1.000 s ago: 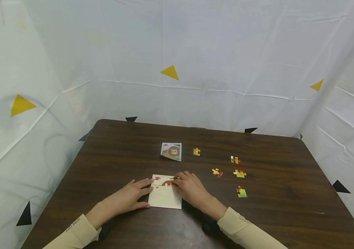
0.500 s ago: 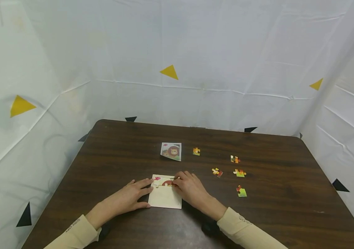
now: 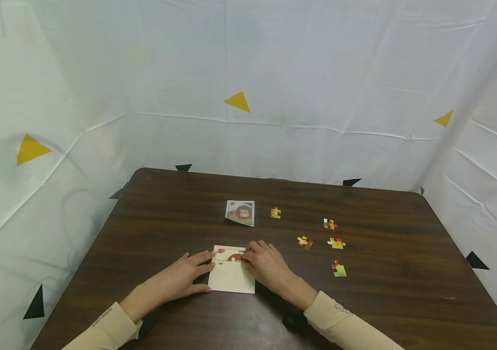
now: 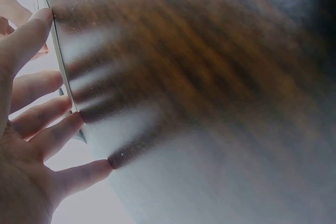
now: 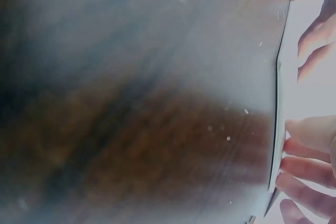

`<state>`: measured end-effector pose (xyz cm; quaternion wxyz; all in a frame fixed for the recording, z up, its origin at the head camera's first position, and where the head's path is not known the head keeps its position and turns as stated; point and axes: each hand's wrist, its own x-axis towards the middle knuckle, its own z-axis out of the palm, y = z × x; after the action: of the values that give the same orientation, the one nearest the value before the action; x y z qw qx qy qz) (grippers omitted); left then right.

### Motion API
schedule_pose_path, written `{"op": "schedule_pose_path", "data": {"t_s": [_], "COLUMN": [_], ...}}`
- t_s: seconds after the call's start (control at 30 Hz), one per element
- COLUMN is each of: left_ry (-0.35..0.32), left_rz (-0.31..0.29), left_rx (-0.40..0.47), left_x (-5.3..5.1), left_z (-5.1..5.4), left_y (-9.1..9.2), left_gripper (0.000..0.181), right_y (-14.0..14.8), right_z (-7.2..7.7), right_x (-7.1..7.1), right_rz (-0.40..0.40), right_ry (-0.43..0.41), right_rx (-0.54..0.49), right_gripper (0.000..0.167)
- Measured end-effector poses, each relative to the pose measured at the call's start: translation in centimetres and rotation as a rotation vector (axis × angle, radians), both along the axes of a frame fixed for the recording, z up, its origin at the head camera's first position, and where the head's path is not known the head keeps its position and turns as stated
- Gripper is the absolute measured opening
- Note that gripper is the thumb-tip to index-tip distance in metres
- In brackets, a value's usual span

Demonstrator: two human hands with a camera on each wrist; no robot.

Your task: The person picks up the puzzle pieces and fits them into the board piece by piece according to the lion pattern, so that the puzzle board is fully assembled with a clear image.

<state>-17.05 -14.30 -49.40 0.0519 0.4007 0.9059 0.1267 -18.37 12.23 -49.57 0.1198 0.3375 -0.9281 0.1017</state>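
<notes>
A pale puzzle board (image 3: 231, 280) lies flat on the table, with a strip of joined puzzle pieces (image 3: 233, 257) along its far side showing a pink shape and a brown mane. My left hand (image 3: 176, 276) rests at the board's left edge, fingers extended and thumb at the near left corner. At the far right corner, the thumb and bent index finger of my right hand (image 3: 271, 267) hold a puzzle piece against the board. That piece is mostly hidden by the fingers. Both wrist views show fingertips (image 4: 67, 103) and fingertips (image 5: 287, 163) along the board's edge.
A lion picture card (image 3: 240, 213) with a lifted near edge lies beyond the board. Several loose pieces lie to the right, among them an orange piece (image 3: 276, 213), a joined-looking pair (image 3: 305, 242) and a green piece (image 3: 339, 269). White sheeting (image 3: 300, 73) surrounds the dark wooden table (image 3: 178, 204).
</notes>
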Motion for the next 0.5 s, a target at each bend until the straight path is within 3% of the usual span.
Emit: {"op": "schedule_pose_path", "data": {"t_s": [0.5], "left_ry": [0.005], "left_rz": [-0.004], "left_rx": [-0.003], "left_x": [0.07], "left_z": [0.08], "left_y": [-0.09], "left_gripper": [0.06], "right_y": [-0.12], "right_z": [0.01], "right_x": [0.07], "right_rz": [0.013], "right_ry": [0.068], "right_rx": [0.03], "right_gripper": [0.012]}}
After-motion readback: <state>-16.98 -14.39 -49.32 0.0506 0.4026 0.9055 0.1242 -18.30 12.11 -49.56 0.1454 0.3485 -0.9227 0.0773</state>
